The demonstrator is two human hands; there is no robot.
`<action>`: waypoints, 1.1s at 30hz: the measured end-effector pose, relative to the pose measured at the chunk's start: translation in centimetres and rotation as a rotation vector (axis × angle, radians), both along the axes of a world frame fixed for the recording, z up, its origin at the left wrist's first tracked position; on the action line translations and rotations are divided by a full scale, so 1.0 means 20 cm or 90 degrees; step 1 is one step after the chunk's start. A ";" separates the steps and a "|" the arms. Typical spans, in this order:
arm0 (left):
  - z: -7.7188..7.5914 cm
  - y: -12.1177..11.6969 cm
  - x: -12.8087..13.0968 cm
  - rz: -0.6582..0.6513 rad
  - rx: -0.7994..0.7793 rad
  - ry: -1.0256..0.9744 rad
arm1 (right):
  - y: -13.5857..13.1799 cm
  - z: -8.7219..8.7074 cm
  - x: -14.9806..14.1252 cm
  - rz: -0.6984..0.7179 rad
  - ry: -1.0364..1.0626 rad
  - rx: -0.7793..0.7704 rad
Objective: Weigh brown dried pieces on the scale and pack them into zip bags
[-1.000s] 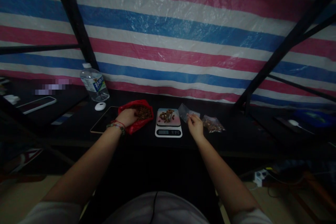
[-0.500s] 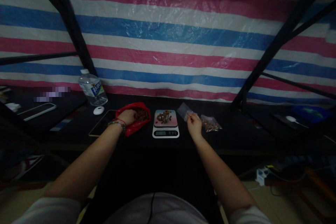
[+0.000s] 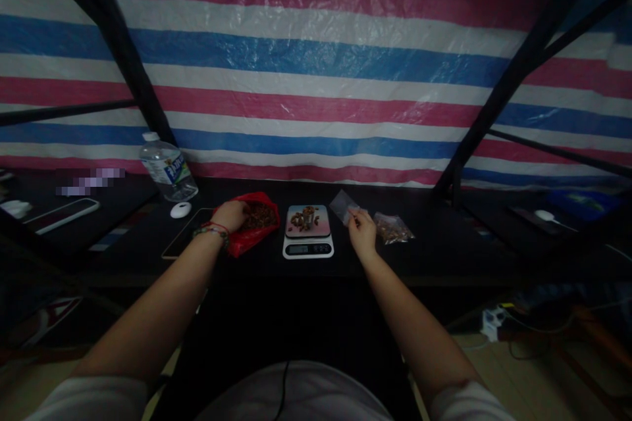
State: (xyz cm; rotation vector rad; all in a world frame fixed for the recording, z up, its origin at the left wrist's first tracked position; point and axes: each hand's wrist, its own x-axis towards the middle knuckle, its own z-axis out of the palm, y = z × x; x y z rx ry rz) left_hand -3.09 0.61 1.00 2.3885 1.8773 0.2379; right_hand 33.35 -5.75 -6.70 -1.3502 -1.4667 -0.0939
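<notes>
My left hand [image 3: 231,217] is at the open mouth of a red plastic bag [image 3: 243,245], its fingers curled down at the small brown dried pieces [image 3: 263,216] inside. The fingertips are partly hidden, so what they hold is unclear. Right of the bag, a white digital kitchen scale [image 3: 308,251] bears a small clear cup-like container [image 3: 309,216] with more brown pieces around it. My right hand [image 3: 363,231] pinches a small clear zip bag [image 3: 342,204], tilted beside the scale. Close to that hand lies another clear bag [image 3: 394,230], filled with brown pieces.
Behind my left hand lie a dark phone or tablet [image 3: 184,237] and a white oval mouse-like thing [image 3: 181,210]. A clear plastic bottle [image 3: 168,171] stands at the back left. Black frame posts [image 3: 135,82] rise on both sides before a striped sheet [image 3: 316,66].
My left hand has drawn back slightly leftward at the red bag, showing more of its contents. My right hand keeps hold of the small zip bag. The whole view has shifted a little.
</notes>
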 end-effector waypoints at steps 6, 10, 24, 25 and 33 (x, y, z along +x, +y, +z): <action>0.06 -0.09 0.13 -0.072 0.032 -0.066 | 0.01 0.00 0.00 -0.005 -0.006 0.021; 0.06 -0.16 0.35 -0.245 0.044 -0.147 | 0.01 0.00 0.00 -0.004 -0.003 0.025; -0.06 -0.16 0.49 -0.369 0.078 -0.180 | 0.01 -0.01 0.00 0.002 -0.016 0.031; -0.06 -0.16 0.48 -0.363 0.080 -0.185 | 0.01 -0.01 0.00 0.003 -0.017 0.031; -0.07 -0.18 0.43 -0.260 0.112 -0.212 | 0.00 0.00 0.00 0.004 -0.016 0.026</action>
